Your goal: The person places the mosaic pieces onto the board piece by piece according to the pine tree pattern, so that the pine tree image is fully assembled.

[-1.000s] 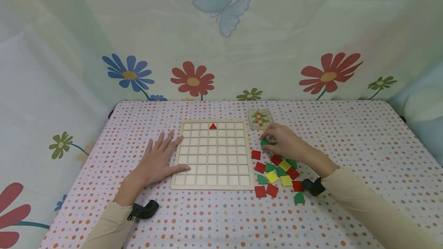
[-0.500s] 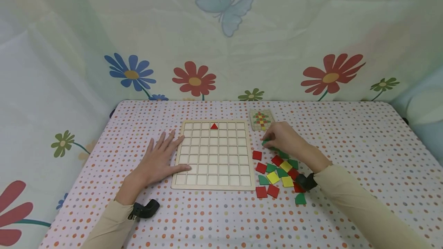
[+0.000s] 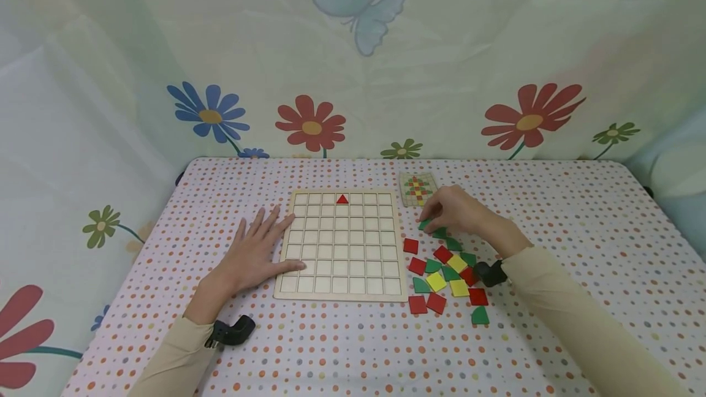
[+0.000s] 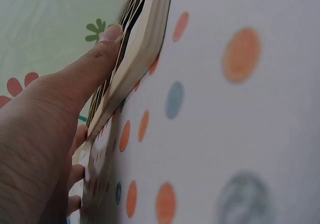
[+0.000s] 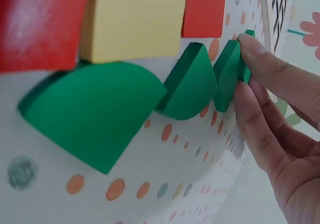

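Observation:
My left hand (image 3: 250, 259) rests with spread fingers on the left edge of a pale wooden grid board (image 3: 336, 296); the left wrist view shows the thumb (image 4: 92, 64) lying over the board's rim. A red triangle tile (image 3: 342, 200) sits in the board's top row. To the right of the board, my right hand (image 3: 458, 210) pinches a green quarter-circle tile (image 3: 424, 224) between thumb and fingertips, low over the table. Other green tiles (image 5: 195, 84) lie close behind it in the right wrist view. The fingers partly hide the pinched tile.
A pattern card (image 3: 417, 189) with a tree design lies just beyond my right hand. Below that hand are scattered red tiles (image 3: 417, 305), yellow tiles (image 3: 436, 282) and green tiles (image 3: 480, 315). A patterned curtain (image 3: 441, 78) hangs behind the dotted table.
My right hand has turned and shifted slightly at the green tiles, and more of the tiles beneath it show. The left hand stays on the board. The head view has shifted a little.

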A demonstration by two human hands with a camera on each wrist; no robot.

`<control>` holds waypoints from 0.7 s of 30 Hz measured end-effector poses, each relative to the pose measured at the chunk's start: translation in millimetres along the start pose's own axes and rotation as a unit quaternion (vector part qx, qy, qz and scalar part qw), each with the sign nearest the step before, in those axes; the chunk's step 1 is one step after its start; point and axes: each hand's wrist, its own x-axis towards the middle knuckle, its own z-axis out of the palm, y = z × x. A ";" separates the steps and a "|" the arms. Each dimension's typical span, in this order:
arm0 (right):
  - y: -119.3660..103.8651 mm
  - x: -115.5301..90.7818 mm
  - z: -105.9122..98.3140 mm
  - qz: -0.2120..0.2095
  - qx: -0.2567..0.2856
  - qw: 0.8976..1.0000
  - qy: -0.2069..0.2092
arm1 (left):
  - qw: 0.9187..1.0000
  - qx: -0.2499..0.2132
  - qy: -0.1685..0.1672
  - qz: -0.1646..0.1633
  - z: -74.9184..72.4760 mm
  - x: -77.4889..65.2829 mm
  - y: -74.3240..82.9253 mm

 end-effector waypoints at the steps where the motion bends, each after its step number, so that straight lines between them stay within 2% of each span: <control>1: 0.8 0.4 -0.7 -0.001 0.003 1.000 -0.001 | 1.000 -0.001 -0.002 0.000 -0.2 0.4 -0.1; 8: 3.0 0.7 1.6 -0.003 0.008 1.000 0.012 | 1.000 -0.003 -0.006 -0.002 -0.9 1.1 -0.6; 21: 4.1 -9.9 10.2 -0.044 0.034 0.996 0.068 | 1.000 0.005 0.000 -0.003 0.2 0.8 1.2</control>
